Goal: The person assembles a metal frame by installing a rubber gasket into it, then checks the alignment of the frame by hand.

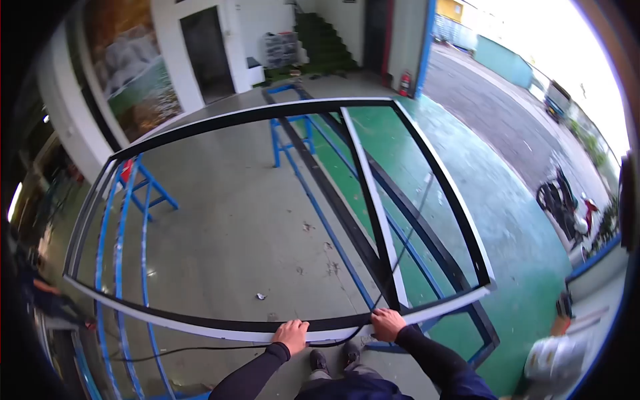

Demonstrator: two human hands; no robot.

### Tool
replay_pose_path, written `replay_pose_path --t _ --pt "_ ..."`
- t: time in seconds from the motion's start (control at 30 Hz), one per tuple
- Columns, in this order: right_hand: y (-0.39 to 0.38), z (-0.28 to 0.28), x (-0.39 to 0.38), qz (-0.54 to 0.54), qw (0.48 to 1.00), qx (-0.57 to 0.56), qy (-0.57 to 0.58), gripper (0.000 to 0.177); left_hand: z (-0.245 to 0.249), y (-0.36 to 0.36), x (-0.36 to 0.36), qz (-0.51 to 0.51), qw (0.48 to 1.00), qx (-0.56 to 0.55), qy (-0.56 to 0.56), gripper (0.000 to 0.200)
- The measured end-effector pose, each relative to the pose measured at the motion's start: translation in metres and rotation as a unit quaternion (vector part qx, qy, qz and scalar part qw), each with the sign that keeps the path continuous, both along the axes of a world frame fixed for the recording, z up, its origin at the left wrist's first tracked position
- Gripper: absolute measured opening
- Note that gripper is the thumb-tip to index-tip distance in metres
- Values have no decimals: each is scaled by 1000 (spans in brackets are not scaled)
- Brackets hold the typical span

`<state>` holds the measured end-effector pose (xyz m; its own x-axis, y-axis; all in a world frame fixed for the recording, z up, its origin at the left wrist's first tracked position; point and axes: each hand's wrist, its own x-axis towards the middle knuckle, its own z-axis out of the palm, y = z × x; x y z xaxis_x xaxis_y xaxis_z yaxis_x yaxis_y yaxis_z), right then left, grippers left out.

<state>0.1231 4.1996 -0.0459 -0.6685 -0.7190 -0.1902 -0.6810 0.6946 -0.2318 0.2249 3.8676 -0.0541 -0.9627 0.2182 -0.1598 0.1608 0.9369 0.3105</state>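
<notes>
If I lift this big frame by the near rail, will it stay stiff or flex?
It probably twists a little: the frame is wide, with thin rails and one centre bar. It is likely light for its size, as no pane shows. The left hand and right hand sit close together, so far corners may swing.

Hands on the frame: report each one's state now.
Left hand: curled over the frame, near edge.
Right hand: closed on the frame beside the black cord.
</notes>
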Motion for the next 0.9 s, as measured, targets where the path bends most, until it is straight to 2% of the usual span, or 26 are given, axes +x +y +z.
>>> replay_pose_path --t 0.17,0.23,0.27,0.37,0.47,0.53,0.6,0.67,0.73,0.77,0.87,0.9 --pt "-7 13 7 -39 999 12 -13 32 5 -5 -4 -10 1000 -14 20 43" --pt "-6 5 25 -83 994 -1 71 36 2 -1 -1 -13 999 -15 28 50" --pt "-8 6 40 -138 982 -15 129 52 5 0 -1 -13 1000 -18 11 56" --pt "1 11 92 -286 946 -110 102 69 27 11 -3 7 999 36 -14 67" --pt "41 8 170 -379 893 -211 123 62 27 42 -1 20 994 103 6 71" --pt "82 -2 229 -444 856 -228 134 58 20 87 -5 2 993 121 0 73" --pt "132 -13 289 -528 810 -209 146 55 3 145 -6 9 990 107 95 62" --pt "190 -25 350 -639 734 -189 129 51 -10 197 -18 37 984 113 135 42" --pt "255 -56 416 -751 625 -177 115 51 -22 240 -35 83 956 246 141 26" --pt "291 -81 455 -796 573 -169 101 48 -21 266 -39 82 942 277 168 20" --pt "385 -172 596 -914 366 -175 -26 46 -10 355 -40 8 947 193 255 20" --pt "403 -205 696 -934 238 -253 -81 44 -3 421 -29 42 959 233 155 22"
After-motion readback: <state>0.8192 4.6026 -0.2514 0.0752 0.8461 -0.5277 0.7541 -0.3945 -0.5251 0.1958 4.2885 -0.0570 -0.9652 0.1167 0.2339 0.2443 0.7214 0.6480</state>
